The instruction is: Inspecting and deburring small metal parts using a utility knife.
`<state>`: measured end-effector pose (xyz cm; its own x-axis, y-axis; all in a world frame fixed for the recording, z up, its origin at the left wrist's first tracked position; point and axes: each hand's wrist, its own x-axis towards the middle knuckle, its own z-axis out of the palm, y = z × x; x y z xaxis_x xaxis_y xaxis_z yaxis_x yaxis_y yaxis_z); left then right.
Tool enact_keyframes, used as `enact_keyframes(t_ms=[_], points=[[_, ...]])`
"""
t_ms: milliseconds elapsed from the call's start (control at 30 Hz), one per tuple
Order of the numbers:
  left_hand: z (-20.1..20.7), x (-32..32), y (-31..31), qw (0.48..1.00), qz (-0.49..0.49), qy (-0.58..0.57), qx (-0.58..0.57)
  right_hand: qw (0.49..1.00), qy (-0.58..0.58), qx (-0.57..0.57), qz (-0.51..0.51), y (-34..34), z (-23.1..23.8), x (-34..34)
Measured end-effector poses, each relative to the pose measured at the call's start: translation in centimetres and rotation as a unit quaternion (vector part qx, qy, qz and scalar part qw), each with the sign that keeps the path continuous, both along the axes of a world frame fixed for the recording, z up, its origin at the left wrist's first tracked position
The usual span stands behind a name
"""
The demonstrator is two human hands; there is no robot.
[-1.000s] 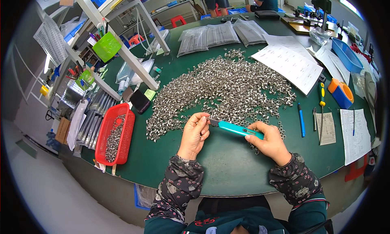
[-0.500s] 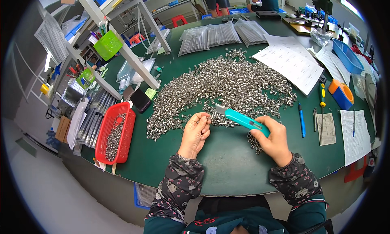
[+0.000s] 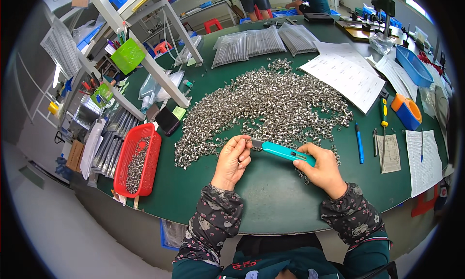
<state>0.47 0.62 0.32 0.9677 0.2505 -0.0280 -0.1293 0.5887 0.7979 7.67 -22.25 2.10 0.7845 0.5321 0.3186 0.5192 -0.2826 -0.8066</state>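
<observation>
Left pinch: my left hand (image 3: 231, 160) is curled, thumb and forefinger pressed together; whatever they hold is too small to tell, probably 1 metal ring.
Right grip: my right hand (image 3: 320, 168) grasps the turquoise cutter (image 3: 286, 152), thumb along its near side and fingers over the far side.
Cutter position: in the air over the near edge of the ring pile (image 3: 271, 97), handle at 3 o'clock, tip toward 9 to 10 o'clock.
Blade: the dark blade (image 3: 256, 144) reaches my left fingertips; I can't tell whether its edge touches skin or metal.
Finger care: I'd do best with small, light strokes, the edge turned off my thumb pad, since a slip toward 9 o'clock would run into my own fingers.
Steadiness: the left pinch should act as the fixed point, with only my right wrist working; a small round piece will likely roll if squeezed unevenly.
Blade length: less steel out would, I judge, flex less and steer better.
Red basket: at 9 o'clock, the red basket (image 3: 153, 165) holds small metal pieces, well apart from my hands.
Right side: at 3 o'clock lies a blue pen (image 3: 359, 143), clear of my elbow.
</observation>
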Motion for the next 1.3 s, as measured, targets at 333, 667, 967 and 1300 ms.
enact_keyframes(t_ms=[333, 667, 967, 1300], points=[[0.0, 0.0, -0.3, 0.999, -0.007, 0.02, -0.041, 0.997, 0.067, -0.033, 0.032, -0.1, 0.1, 0.0], [-0.3, -0.1, -0.2, 0.999, -0.021, 0.035, -0.03, 0.999, -0.007, -0.045, 0.017, 0.0, 0.1, -0.3], [0.3, 0.0, -0.6, 0.999, 0.027, 0.045, -0.013, 0.992, -0.121, 0.027, -0.037, 0.0, 0.1, 0.0], [-0.4, 0.2, -0.2, 0.999, 0.019, -0.017, -0.021, 0.999, 0.042, 0.006, 0.01, 0.0, -0.1, 0.1]])
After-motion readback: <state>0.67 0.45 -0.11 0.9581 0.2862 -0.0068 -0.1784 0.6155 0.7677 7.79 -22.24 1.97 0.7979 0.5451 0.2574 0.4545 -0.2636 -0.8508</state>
